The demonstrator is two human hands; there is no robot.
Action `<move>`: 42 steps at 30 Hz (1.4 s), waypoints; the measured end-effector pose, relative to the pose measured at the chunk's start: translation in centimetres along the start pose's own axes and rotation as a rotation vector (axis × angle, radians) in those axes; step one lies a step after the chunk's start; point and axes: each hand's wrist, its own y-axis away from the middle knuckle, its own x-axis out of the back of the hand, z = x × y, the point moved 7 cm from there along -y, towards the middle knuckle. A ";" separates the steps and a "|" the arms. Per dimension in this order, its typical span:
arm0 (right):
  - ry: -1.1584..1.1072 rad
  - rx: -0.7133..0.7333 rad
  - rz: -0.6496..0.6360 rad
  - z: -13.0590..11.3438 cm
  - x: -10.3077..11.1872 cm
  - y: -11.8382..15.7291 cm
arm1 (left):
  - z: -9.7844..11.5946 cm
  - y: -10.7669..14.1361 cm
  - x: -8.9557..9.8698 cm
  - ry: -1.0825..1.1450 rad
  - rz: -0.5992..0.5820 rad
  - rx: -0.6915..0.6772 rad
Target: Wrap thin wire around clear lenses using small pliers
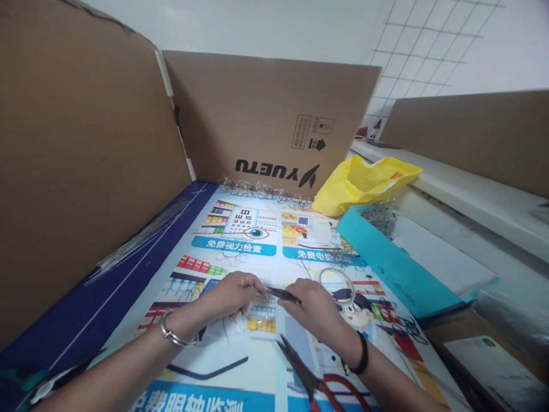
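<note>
My left hand (238, 292), with a silver bangle on its wrist, pinches a thin, pale wire (262, 297). The wire's full shape is too fine to make out. My right hand (315, 306), a black band on its wrist, is closed round dark needle-nose pliers (282, 294). Their tips point left and meet the wire at my left fingertips. Below the right hand lie red-handled scissors (306, 375), blades pointing up and left. A round coil of wire (352, 286) rests just beyond the right hand.
A printed poster (261, 357) covers the table. Cardboard panels (266, 109) stand behind and at left. Twisted wire pieces (257, 187) lie along the back, straight wires (141, 237) at left. At right are a yellow bag (360, 183), a teal box (394, 274) and black loops (412, 330).
</note>
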 end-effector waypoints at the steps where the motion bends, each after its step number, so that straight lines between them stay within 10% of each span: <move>1: 0.025 0.006 0.009 -0.1 0.0 0.1 | 0.0 0.0 0.0 -0.012 0.004 -0.002; 17: 0.217 0.075 0.147 -1.2 0.1 0.7 | -0.1 -0.1 -0.4 0.013 -0.006 -0.023; 42: 0.096 0.037 0.015 -0.5 -0.6 0.4 | 0.5 0.1 -0.3 0.152 -0.028 -0.003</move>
